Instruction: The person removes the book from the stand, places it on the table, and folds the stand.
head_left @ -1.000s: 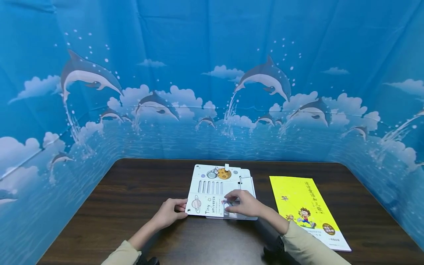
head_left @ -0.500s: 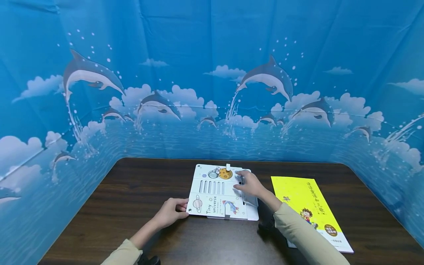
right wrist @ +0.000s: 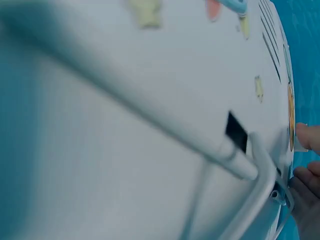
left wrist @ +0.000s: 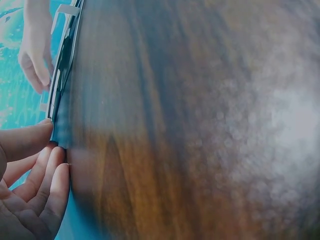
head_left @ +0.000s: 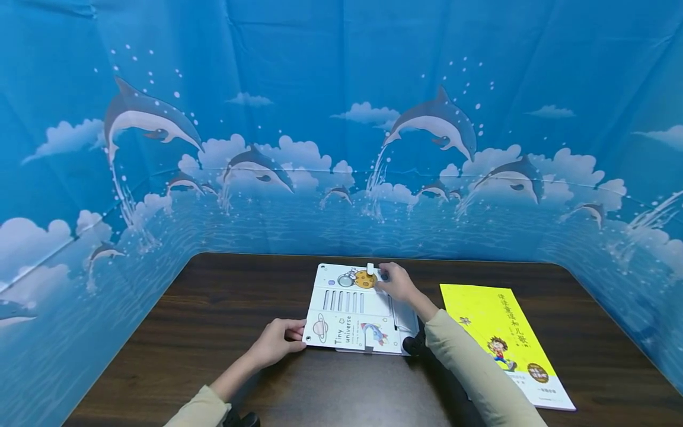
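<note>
A white book stand (head_left: 376, 303) with space drawings and "Tiny universe" lettering lies on the table in the head view. My left hand (head_left: 274, 344) pinches its lower left corner. In the left wrist view, the thumb and fingers of my left hand (left wrist: 32, 172) meet at the stand's thin edge (left wrist: 63, 65). My right hand (head_left: 397, 281) is at the upper right of the stand, fingertips close beside the upper white page clip (head_left: 370, 268). A lower clip (head_left: 369, 339) sits at the near edge. In the right wrist view, my thumb (right wrist: 309, 136) overlaps the upper clip.
To the right lies a yellow book (head_left: 482, 320) with a cartoon child on its cover, partly behind my right sleeve (head_left: 469, 362). White metal rods (right wrist: 200, 145) run along the stand's right part. A blue dolphin curtain (head_left: 320, 118) rises behind the dark wooden table (head_left: 235, 290).
My right hand has moved from the lower clip up along the stand's right side to the upper clip. The left hand has kept its hold on the corner.
</note>
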The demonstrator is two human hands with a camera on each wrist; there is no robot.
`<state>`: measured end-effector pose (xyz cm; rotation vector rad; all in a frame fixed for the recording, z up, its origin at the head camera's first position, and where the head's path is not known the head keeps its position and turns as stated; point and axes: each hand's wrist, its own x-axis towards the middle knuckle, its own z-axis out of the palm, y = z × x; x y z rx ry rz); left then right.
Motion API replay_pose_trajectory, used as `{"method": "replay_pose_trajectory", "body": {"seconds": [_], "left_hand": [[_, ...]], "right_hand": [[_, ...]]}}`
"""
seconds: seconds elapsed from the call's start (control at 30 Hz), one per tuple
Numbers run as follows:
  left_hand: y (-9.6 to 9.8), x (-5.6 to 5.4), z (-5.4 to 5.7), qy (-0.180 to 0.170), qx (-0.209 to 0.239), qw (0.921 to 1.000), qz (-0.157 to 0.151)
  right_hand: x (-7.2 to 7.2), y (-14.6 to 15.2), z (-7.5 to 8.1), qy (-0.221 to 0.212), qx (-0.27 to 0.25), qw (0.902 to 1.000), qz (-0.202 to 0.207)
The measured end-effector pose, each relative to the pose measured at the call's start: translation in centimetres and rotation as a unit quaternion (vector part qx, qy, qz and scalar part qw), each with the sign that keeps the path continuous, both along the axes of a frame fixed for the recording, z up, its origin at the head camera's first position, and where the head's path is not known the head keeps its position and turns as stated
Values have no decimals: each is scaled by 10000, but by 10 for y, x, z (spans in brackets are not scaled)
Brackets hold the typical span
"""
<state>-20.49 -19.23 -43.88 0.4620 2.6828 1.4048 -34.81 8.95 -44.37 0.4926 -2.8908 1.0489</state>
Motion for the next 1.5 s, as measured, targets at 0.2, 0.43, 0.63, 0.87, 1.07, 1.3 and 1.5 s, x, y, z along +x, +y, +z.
{"method": "replay_pose_trajectory", "body": {"seconds": [0.2, 0.43, 0.63, 0.87, 1.07, 1.3, 1.5], "left_hand": [[1, 1, 0, -12, 23, 10000, 7], [2, 1, 1, -30, 36, 10000, -5], [1, 2, 2, -49, 85, 9999, -36], [3, 1, 0, -65, 132, 9999, 16], [4, 1, -2, -69, 131, 9999, 4], [3, -1, -1, -48, 144, 9999, -26], [-3, -1, 0, -75, 56, 9999, -61]], "right_hand": [[-4, -6, 5, -56, 306, 9995, -32], [-7, -13, 12, -58, 686, 9974, -232], [-6, -16, 12, -86, 670, 9971, -338], [-8, -16, 9, -62, 574, 9973, -444], [-7, -14, 7, -163, 509, 9974, -484], [-7, -10, 11, -388, 425, 9979, -305], [1, 4, 19, -483, 269, 9984, -74]]}}
